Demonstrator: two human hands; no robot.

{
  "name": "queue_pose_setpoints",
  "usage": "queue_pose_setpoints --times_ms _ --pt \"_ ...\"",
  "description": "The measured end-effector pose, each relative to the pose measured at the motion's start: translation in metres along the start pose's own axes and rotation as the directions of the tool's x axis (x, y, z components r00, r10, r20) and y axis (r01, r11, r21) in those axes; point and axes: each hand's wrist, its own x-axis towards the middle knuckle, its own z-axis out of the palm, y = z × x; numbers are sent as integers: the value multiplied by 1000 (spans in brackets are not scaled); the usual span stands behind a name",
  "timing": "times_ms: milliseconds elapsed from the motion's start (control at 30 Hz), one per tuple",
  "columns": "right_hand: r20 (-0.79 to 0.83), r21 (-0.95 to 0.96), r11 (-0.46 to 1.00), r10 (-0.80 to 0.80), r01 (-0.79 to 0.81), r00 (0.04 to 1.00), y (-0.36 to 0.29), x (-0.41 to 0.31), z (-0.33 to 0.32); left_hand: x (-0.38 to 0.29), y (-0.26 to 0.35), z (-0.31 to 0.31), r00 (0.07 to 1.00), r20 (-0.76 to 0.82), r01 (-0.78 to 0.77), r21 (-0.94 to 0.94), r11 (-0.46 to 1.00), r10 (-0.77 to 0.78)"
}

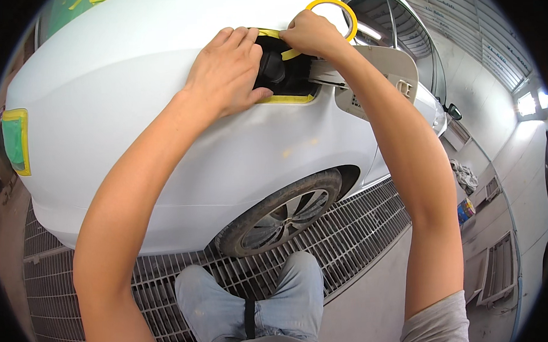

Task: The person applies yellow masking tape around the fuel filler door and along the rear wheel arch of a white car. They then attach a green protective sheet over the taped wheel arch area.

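Observation:
Yellow masking tape (291, 99) runs along the lower edge of the fuel filler recess (292, 68) in a white car's rear quarter panel (160, 130). My left hand (229, 71) lies on the recess's left side, fingertips at the taped upper edge, thumb at the lower tape. At the upper right, my right hand (311, 33) is closed on a strip of yellow tape, whose short end hangs below the fingers. Against that hand is a yellow tape roll (353, 18), seen as a ring. The fuel flap (380, 63) stands open to the right, partly behind my right forearm. A black filler cap (272, 69) shows inside.
Below the panel is the rear wheel (286, 221) over a metal floor grating (351, 232). A tail light (16, 142) at the left is masked with green film and yellow tape. A colourful can (465, 210) and crumpled sheeting (464, 177) lie by the right wall.

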Motion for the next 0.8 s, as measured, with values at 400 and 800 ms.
queue_pose_setpoints --times_ms 400,800 --pt "40 44 996 82 -83 996 0 -1 0 13 -5 -5 998 49 -28 -129 991 35" --pt "-2 -133 990 -43 43 999 5 -19 -29 31 -2 2 998 -10 -55 -240 969 55"
